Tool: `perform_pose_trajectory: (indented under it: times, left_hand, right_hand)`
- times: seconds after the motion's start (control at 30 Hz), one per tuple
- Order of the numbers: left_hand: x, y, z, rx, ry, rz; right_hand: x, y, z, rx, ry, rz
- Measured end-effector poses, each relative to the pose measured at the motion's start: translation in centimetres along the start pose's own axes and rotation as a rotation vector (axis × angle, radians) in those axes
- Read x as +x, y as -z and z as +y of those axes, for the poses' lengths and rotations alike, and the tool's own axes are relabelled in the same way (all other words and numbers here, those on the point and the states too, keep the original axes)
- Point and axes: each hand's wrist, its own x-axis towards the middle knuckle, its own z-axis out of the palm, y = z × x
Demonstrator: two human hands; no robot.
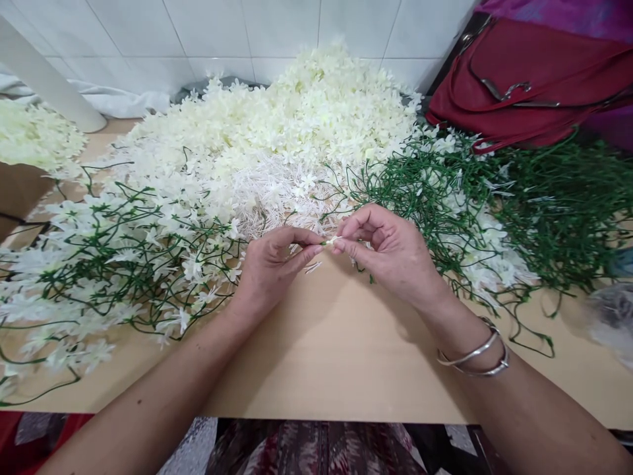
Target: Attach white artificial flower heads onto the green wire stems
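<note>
Over the middle of the table, my left hand and my right hand meet fingertip to fingertip. My left thumb and forefinger pinch the green end of an artificial flower stem. Pinched in my right fingertips is a small pale flower piece that touches the green end; the fingers partly hide it. Just behind my hands lies a heap of thin white stamens. Green stems with white flowers spread out left of my left hand, and bare green stems lie beyond my right hand.
A tall mound of cream petals stands against the tiled wall. A red handbag sits at the back right, above more green stems. At the left are a white pole and a cardboard box. A clear plastic bag lies far right.
</note>
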Motion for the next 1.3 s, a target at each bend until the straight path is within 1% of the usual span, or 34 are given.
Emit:
perform_pose_trajectory:
  times: [0.27, 0.43, 0.53, 0.73, 0.87, 0.97, 1.07, 1.2, 1.3]
  left_hand:
    - [0.0, 0.1, -0.3, 0.057, -0.065, -0.021]
    - [-0.1, 0.2, -0.6, 0.123, -0.110, -0.050]
    - [-0.1, 0.1, -0.8, 0.142, -0.130, -0.065]
    - [-0.3, -0.3, -1.0, 0.219, -0.150, -0.058]
    - [-0.4, -0.4, -1.2, 0.208, -0.139, -0.051]
    - [-0.5, -0.4, -1.5, 0.181, -0.088, -0.043]
    - [-0.6, -0.5, -1.9, 0.137, -0.064, -0.062]
    - [-0.5, -0.5, -1.9, 0.067, -0.004, -0.065]
    - [-0.4, -0.5, -1.7, 0.073, -0.046, -0.061]
  right_hand:
    - [-0.1, 0.1, 0.6, -0.063, 0.048, -0.052]
    - [-0.3, 0.2, 0.5, -0.203, 0.094, -0.102]
    - [-0.5, 0.0, 0.7, -0.232, 0.091, -0.116]
    - [-0.7, -1.0, 1.8, -0.187, 0.038, -0.064]
    - [-0.6, -1.4, 2.1, -0.050, -0.045, -0.048]
    - [-0.3, -1.2, 1.9, 0.044, -0.073, -0.040]
    - [0.0, -0.9, 1.7, 0.082, -0.081, -0.018]
    - [0.3, -0.6, 1.9, 0.121, -0.125, -0.045]
    - [0.3, -0.6, 2.0, 0.146, -0.150, -0.064]
